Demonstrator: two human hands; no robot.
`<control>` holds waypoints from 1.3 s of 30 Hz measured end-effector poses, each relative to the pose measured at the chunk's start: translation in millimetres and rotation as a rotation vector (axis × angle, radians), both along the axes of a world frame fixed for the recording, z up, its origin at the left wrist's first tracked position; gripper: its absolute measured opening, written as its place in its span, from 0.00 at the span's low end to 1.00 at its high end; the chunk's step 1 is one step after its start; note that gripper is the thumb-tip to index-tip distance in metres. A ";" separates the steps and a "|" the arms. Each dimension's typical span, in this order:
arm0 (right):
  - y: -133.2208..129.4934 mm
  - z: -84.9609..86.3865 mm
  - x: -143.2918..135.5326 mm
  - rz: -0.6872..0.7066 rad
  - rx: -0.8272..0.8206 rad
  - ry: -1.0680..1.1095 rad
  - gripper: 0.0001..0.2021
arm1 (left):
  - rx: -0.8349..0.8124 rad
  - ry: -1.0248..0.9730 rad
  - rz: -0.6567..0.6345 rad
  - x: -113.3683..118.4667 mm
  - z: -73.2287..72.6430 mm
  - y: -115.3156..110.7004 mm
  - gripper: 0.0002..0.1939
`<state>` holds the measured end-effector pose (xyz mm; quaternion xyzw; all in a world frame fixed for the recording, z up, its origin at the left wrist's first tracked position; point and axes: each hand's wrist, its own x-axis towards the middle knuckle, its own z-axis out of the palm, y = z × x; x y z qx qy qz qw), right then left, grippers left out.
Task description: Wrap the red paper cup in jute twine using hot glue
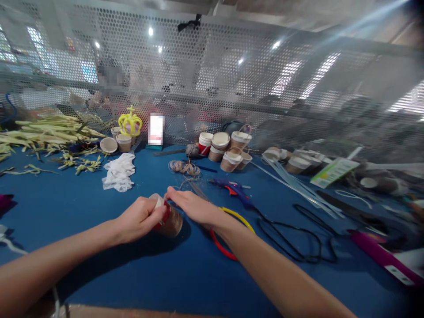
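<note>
My left hand [142,216] is closed around a small paper cup [173,222], which is tilted on its side above the blue table. Brown twine is wound round the cup's lower part, and a red band shows near its white rim. At the rim, my right hand [192,205] has its fingers pinched together on a thin strand of twine, partly hidden by the hand. That strand seems to run back to a loose coil of twine [183,168] just beyond the hands.
Right of my hands lie a blue glue gun [232,190] with a black cord and a red-and-yellow ring [238,216]. Several twine-wrapped cups [230,161] stand at the back. Crumpled white cloth [119,172] and pale dried leaves [49,134] are leftward. A perforated metal screen [205,66] rises behind.
</note>
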<state>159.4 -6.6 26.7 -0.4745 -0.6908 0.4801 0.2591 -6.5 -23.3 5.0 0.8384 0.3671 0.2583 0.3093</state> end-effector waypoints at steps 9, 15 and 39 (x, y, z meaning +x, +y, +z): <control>-7.1 2.4 -7.6 -0.162 0.006 0.357 0.10 | -0.067 -0.036 0.030 -0.6 -0.8 0.9 0.18; -20.5 14.2 7.0 -0.241 0.158 0.316 0.08 | -0.560 -0.246 0.175 2.6 3.0 1.9 0.20; -25.2 3.8 8.9 -0.250 0.217 0.060 0.08 | -0.752 -0.398 0.059 1.5 -2.0 -8.8 0.20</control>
